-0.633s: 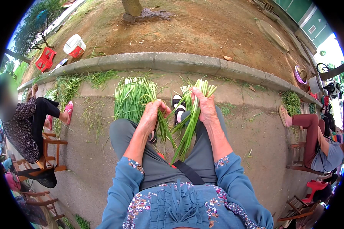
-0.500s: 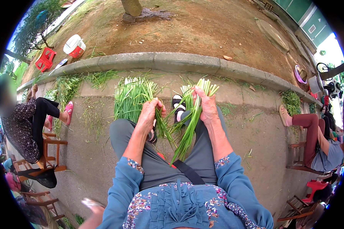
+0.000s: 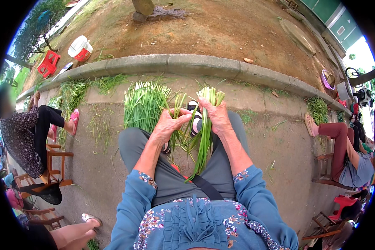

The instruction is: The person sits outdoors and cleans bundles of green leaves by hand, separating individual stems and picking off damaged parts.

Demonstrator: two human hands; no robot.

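Note:
My left hand is closed around a few chives, their pale ends sticking up past the thumb and the green leaves drooping below. In my right hand I grip a thicker bunch of chives, white ends upward, leaves hanging between my knees. The two hands are a short way apart above my lap. A wide heap of chives lies on the pavement just beyond my left knee, its white ends facing the kerb. My sandalled feet are partly hidden behind the hands and leaves.
A concrete kerb crosses ahead, with bare soil beyond. At far left stand a red stool and a red-and-white bucket. Seated people flank me, with green piles near their feet. Another person's leg shows lower left.
My right hand has shifted left with its bunch, which hangs straighter. My left hand has turned, and its stalks now point up beside the thumb. A passer-by's leg has moved at lower left.

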